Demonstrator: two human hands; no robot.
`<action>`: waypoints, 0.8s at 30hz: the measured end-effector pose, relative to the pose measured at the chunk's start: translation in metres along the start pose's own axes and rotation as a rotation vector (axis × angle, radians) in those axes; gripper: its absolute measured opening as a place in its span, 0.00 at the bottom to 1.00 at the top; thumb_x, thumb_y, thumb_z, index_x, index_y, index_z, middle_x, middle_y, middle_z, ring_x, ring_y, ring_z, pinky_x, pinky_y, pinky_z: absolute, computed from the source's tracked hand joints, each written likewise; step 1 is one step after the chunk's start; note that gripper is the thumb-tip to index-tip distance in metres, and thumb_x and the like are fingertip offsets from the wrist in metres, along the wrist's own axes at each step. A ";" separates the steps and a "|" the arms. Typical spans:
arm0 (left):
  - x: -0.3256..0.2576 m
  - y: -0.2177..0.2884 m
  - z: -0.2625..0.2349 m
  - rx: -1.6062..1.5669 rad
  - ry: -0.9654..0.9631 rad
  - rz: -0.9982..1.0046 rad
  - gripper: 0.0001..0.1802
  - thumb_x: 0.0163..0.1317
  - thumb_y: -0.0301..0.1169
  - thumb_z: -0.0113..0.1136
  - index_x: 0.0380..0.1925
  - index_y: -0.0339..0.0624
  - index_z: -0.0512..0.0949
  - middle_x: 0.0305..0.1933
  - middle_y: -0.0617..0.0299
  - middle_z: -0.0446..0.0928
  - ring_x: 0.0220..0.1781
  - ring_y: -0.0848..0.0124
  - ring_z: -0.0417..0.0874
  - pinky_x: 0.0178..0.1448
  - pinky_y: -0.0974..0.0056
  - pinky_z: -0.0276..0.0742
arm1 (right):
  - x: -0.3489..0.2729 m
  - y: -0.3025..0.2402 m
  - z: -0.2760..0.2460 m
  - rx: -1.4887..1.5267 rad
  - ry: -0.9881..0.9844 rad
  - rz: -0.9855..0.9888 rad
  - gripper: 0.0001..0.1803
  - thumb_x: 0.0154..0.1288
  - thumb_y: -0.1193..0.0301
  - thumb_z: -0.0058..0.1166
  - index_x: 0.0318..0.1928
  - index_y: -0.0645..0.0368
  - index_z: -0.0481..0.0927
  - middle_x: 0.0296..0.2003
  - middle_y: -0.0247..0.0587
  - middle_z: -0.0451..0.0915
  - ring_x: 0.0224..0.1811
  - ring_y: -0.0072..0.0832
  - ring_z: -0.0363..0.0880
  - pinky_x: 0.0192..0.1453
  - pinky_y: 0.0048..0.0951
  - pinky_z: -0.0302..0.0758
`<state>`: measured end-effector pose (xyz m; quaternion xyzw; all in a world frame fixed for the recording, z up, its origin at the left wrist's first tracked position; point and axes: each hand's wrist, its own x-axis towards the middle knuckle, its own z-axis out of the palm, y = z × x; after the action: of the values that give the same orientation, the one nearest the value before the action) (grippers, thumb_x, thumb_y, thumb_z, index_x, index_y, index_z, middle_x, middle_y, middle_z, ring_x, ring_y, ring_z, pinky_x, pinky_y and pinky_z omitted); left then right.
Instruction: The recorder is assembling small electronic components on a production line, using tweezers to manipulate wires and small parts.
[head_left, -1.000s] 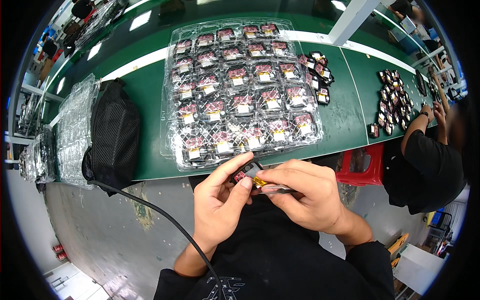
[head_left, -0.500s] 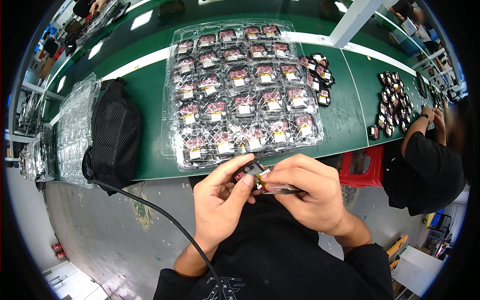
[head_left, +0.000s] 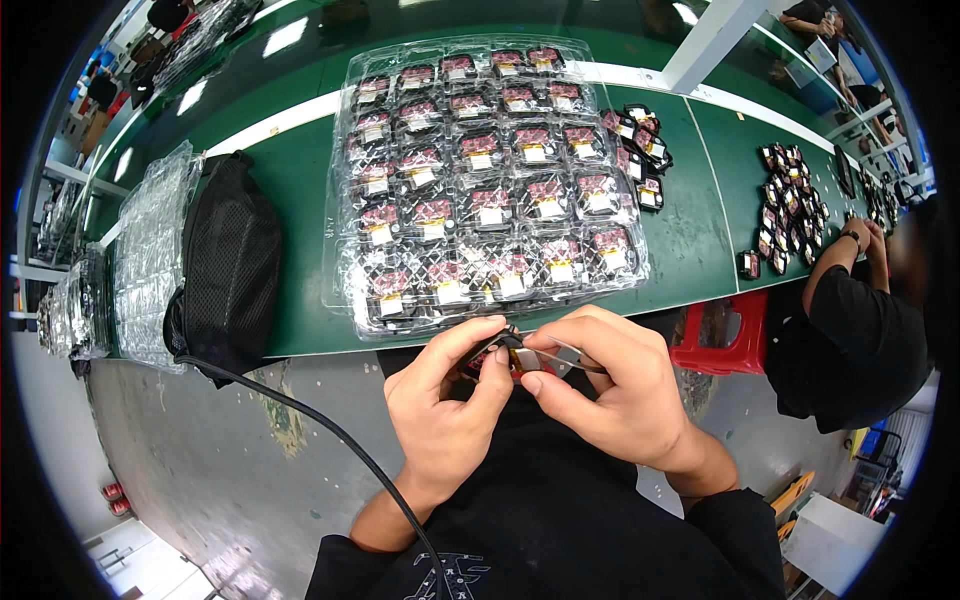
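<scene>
Barely shifting from a moment ago, the left hand (head_left: 445, 415) pinches a small red-and-black part (head_left: 510, 358) while the right hand (head_left: 610, 395) clamps thin tweezers (head_left: 560, 355) against it, seemingly mid-fitting, needing steady fine pressure just below the clear tray (head_left: 345, 285).

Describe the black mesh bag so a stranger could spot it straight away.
Start at the long green table and find the big clear blister tray of small red parts in its middle. The black mesh bag lies left of that tray, at the table's near edge. It is the only dark, soft thing there, between clear plastic trays, with a black cable running from it.
</scene>
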<state>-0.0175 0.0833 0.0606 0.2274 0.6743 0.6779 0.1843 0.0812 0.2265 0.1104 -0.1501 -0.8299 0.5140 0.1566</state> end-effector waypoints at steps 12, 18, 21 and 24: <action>0.001 -0.003 -0.010 0.033 -0.168 0.023 0.23 0.70 0.15 0.56 0.65 0.29 0.76 0.53 0.51 0.84 0.43 0.75 0.85 0.39 0.72 0.83 | 0.001 0.011 0.004 -0.049 0.079 -0.073 0.14 0.59 0.84 0.66 0.47 0.64 0.84 0.38 0.45 0.85 0.35 0.37 0.88 0.34 0.31 0.84; 0.001 0.001 -0.013 0.095 -0.204 0.042 0.25 0.70 0.14 0.57 0.67 0.30 0.75 0.51 0.53 0.85 0.43 0.76 0.85 0.40 0.72 0.83 | 0.003 0.013 0.008 -0.167 0.128 -0.160 0.15 0.52 0.89 0.66 0.42 0.67 0.86 0.36 0.47 0.87 0.35 0.36 0.88 0.37 0.30 0.83; 0.001 0.000 -0.013 0.121 -0.207 0.049 0.25 0.69 0.14 0.57 0.67 0.30 0.75 0.49 0.54 0.84 0.42 0.77 0.85 0.40 0.72 0.83 | 0.003 0.012 0.008 -0.146 0.107 -0.153 0.17 0.50 0.91 0.64 0.42 0.67 0.86 0.37 0.49 0.87 0.35 0.38 0.89 0.38 0.31 0.83; 0.001 0.001 -0.012 0.134 -0.210 0.064 0.25 0.70 0.15 0.58 0.67 0.31 0.75 0.48 0.55 0.84 0.41 0.77 0.85 0.40 0.72 0.83 | 0.004 0.014 0.011 -0.145 0.108 -0.158 0.18 0.49 0.93 0.60 0.42 0.67 0.86 0.37 0.49 0.87 0.36 0.39 0.89 0.39 0.31 0.84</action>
<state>-0.0248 0.0738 0.0622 0.3304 0.6875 0.6093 0.2166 0.0743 0.2253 0.0938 -0.1223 -0.8646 0.4299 0.2298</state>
